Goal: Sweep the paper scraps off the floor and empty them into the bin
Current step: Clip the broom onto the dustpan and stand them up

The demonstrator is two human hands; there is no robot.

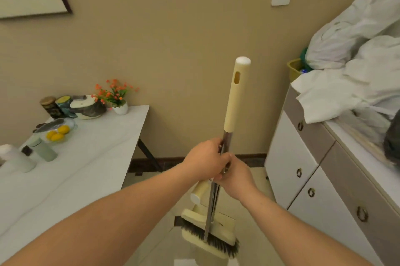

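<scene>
Two hands at frame centre: our left hand and right hand both wrap broom shaft, probably freeing it from dustpan below. Bin sits middle right; no paper scraps visible.

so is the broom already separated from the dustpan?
No, the cream-handled broom is nested against the cream plastic dustpan, both hands gripping their metal shafts together.
</scene>
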